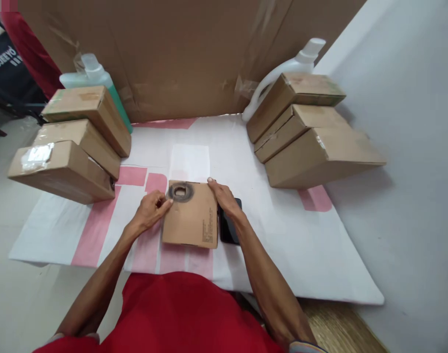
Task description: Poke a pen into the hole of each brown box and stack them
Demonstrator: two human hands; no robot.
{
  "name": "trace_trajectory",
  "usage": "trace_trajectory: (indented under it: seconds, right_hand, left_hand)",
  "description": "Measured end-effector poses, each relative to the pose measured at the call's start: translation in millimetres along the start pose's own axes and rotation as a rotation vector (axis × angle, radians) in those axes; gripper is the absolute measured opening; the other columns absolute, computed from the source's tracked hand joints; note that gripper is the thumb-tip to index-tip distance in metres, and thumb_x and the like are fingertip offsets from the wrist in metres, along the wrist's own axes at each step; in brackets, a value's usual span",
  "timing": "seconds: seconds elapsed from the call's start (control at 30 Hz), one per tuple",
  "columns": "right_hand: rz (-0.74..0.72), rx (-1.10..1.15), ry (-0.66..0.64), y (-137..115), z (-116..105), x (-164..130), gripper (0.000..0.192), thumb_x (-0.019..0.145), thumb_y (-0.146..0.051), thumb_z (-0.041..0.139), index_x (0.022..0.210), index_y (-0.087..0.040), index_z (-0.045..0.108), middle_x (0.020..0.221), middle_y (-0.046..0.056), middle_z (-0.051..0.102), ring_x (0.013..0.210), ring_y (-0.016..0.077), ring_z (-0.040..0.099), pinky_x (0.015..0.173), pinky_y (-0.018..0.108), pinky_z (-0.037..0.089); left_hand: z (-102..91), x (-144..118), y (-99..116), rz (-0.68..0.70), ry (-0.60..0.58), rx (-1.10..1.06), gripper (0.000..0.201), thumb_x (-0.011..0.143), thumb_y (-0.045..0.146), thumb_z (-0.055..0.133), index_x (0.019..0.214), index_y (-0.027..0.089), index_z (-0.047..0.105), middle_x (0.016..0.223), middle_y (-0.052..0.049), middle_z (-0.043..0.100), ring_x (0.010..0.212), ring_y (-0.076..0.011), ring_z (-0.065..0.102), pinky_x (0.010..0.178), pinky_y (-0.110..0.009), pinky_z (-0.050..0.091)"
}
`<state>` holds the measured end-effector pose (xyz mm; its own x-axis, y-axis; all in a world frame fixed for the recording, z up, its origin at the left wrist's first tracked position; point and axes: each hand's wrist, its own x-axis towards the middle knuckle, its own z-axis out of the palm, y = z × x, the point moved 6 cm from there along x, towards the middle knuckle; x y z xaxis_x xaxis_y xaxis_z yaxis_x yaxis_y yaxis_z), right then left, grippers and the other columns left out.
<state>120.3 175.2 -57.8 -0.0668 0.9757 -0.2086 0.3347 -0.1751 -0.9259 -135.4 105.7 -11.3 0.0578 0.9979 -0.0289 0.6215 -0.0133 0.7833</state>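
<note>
A flat brown cardboard box point(190, 220) lies before me, with a dark-ringed hole near its upper left corner and small printed text at its lower right. My left hand point(152, 208) is at the box's left edge, fingers curled and thumb over the edge beside the hole. Along the upper right edge, my right hand point(224, 196) grips the box, its fingertips at the top corner. The undersides of the fingers are hidden. A black phone-like slab point(229, 228) lies right of the box, partly under my right wrist.
Cardboard boxes stand in a row at the left point(91, 122) and another at the right point(301, 157). Behind them are a green-liquid bottle point(115, 98) and a white jug point(282, 68). A tall cardboard panel point(187, 59) closes the back of the cloth-covered table point(282, 235); a wall rises at right.
</note>
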Motion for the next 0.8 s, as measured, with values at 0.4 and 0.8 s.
trace_trajectory:
  seconds: [0.4,0.8]
  right_hand:
    - [-0.204,-0.506,0.092,-37.1,35.8,-26.5,0.058,0.090,-0.052,0.067,0.134,-0.014,0.065,0.137,0.019,0.060,0.134,0.0376,0.050,0.109,0.052,0.044]
    - [-0.082,-0.683,0.107,-69.3,73.3,-46.9,0.042,0.089,-0.043,0.067,0.119,-0.015,0.066,0.130,0.018,0.064,0.128,0.0383,0.048,0.101,0.055,0.046]
  left_hand:
    - [1.0,-10.7,-22.5,-0.113,0.127,-0.080,0.029,0.094,0.049,0.059,0.091,0.021,0.062,0.094,-0.004,0.066,0.086,-0.0198,0.063,0.079,-0.033,0.052]
    - [25.8,-2.6,-33.3,-0.132,0.280,-0.253,0.045,0.084,0.035,0.066,0.126,0.022,0.065,0.132,-0.010,0.069,0.119,-0.0278,0.067,0.106,-0.044,0.054]
